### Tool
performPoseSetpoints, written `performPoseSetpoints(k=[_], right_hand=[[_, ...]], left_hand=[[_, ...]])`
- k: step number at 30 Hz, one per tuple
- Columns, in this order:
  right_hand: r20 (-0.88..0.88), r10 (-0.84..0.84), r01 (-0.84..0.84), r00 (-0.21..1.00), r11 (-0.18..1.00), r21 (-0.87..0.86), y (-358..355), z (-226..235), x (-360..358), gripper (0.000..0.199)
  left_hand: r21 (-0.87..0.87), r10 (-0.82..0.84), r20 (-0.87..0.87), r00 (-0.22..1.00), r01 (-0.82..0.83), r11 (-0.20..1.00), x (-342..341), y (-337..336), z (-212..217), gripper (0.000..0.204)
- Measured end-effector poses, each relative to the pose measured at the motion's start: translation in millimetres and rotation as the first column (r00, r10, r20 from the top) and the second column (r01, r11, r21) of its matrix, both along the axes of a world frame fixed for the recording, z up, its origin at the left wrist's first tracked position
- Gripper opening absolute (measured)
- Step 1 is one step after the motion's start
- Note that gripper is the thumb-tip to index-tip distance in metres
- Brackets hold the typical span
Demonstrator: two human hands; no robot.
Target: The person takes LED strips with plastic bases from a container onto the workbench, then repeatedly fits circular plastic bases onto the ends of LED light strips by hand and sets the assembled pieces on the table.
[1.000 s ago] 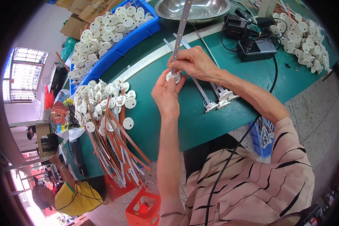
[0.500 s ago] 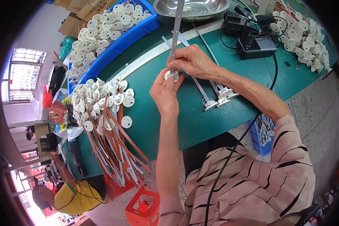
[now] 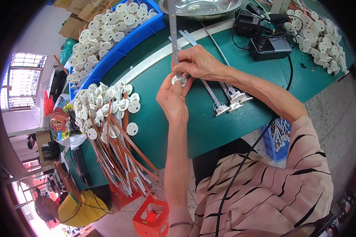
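Note:
My left hand [image 3: 172, 98] holds a small white round disc part [image 3: 179, 80] between thumb and fingers above the green table [image 3: 209, 126]. My right hand [image 3: 197, 62] grips the lower end of a long thin metal strip [image 3: 173, 27] that stands up toward the top of the view, its end meeting the disc. Both hands touch at the disc. To the right lie two more strips with white ends [image 3: 229, 102] flat on the table.
A pile of white discs on brown and grey strips [image 3: 106, 114] lies at the left. A blue bin of white discs [image 3: 106, 27] and a steel bowl [image 3: 201, 7] stand behind. Black power boxes [image 3: 269, 47] with cables sit right; more white parts [image 3: 320, 35] far right. A person in yellow [image 3: 71, 201] sits lower left.
Both hands with the disc and strip have shifted slightly up and left; the grip is unchanged.

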State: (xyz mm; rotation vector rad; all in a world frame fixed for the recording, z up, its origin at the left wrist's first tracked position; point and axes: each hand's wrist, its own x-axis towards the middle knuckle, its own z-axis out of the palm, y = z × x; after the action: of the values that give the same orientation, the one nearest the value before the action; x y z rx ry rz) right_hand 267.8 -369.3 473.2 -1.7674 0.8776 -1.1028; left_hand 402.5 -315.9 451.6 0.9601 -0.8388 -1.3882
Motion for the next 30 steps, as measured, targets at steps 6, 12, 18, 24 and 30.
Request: performPoseSetpoints(k=[6,12,18,24,30], right_hand=[[-0.073,0.031,-0.035,0.997,0.998,-0.054,-5.1,-1.9,-4.4,0.009],[-0.117,-0.053,0.033,0.992,0.986,-0.164,-1.7,-0.4,2.7,0.01],[-0.168,-0.052,0.023,0.984,0.985,-0.173,-2.1,1.8,2.1,0.012],[-0.18,-0.06,0.025,0.982,0.982,-0.189,-0.2,4.2,-1.4,0.012],[-0.179,-0.031,0.001,0.983,0.986,-0.166,-0.7,5.6,-1.8,0.011]], left_hand=[[0.009,-0.008,0.012,1.0,0.007,1.0,-0.1,-0.4,-3.6,0.03],[0.004,0.028,0.041,0.999,-0.028,1.0,-3.0,-0.5,-0.4,0.03],[-0.004,0.028,0.073,0.997,-0.028,1.0,-2.2,0.1,-1.7,0.03],[-0.015,-0.039,-0.014,0.999,0.039,0.999,0.1,0.8,0.1,0.03],[-0.006,-0.028,-0.001,1.0,0.028,1.0,-0.1,1.6,2.5,0.03]])
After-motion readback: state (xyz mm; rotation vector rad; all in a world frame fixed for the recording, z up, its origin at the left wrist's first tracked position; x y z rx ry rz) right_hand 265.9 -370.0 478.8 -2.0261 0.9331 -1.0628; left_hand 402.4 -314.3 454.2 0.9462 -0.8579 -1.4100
